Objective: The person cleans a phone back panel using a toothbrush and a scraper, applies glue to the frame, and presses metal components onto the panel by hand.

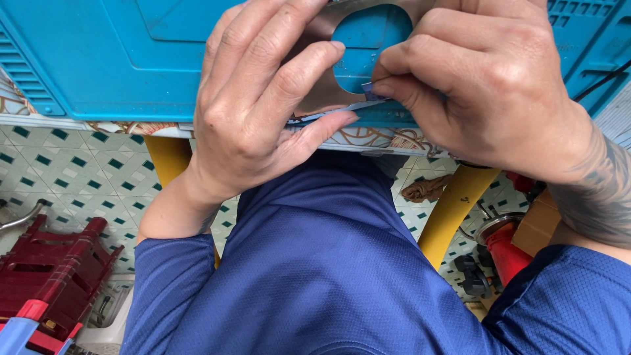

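Note:
A thin brownish sheet point(315, 98) with a round hole cut in it lies on a blue plastic crate lid point(131, 59). My left hand point(263, 98) presses on the sheet's left side, thumb under its near edge and fingers spread over the top. My right hand point(473, 85) sits at the hole's right rim, thumb and forefinger pinching a small bluish film tab point(369, 92) at the sheet's edge. A thin strip of that film point(328, 113) runs along the near edge between both thumbs. Much of the sheet is hidden under my hands.
The crate rests on a table with a patterned cloth point(368, 138) and yellow legs point(453, 210). Below are my blue shirt, a green-and-white tiled floor point(72, 177), a dark red plastic stool point(52, 269) at left, a red canister point(506, 250) and a cardboard box at right.

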